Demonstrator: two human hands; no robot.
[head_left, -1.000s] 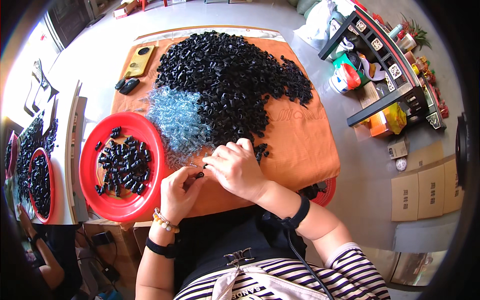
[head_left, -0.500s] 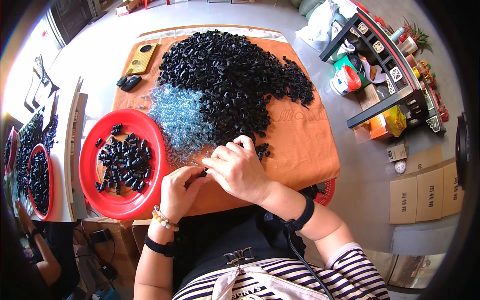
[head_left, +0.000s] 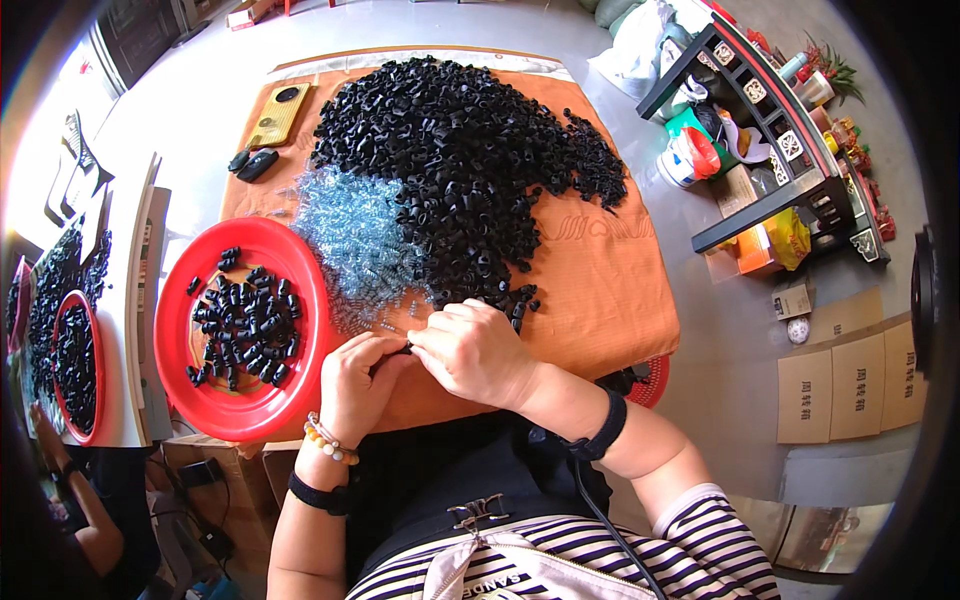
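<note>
My left hand [head_left: 352, 382] pinches a small black plastic part [head_left: 406, 348] near the table's front edge. The fingers of my right hand [head_left: 475, 350] are closed and meet the left fingertips at that same part, which they mostly cover. Just beyond my hands spreads a heap of small silvery-blue pieces [head_left: 350, 225] that look like springs. Behind it and to the right rises a large pile of black plastic parts [head_left: 440, 140]. On the left, a round red tray [head_left: 176, 345] holds many short black cylindrical pieces [head_left: 245, 325].
An orange cloth [head_left: 600, 290] covers the table. A yellow case [head_left: 280, 115] and a black object [head_left: 259, 166] lie at its far left corner. Left stands another table [head_left: 125, 370] with a person's arm [head_left: 85, 500] beside it. Right are a dark shelf [head_left: 760, 215] and cardboard boxes [head_left: 857, 390].
My right hand has turned and lowered slightly, its raised index finger now folded in toward the left fingertips. My left hand stays almost where it was.
</note>
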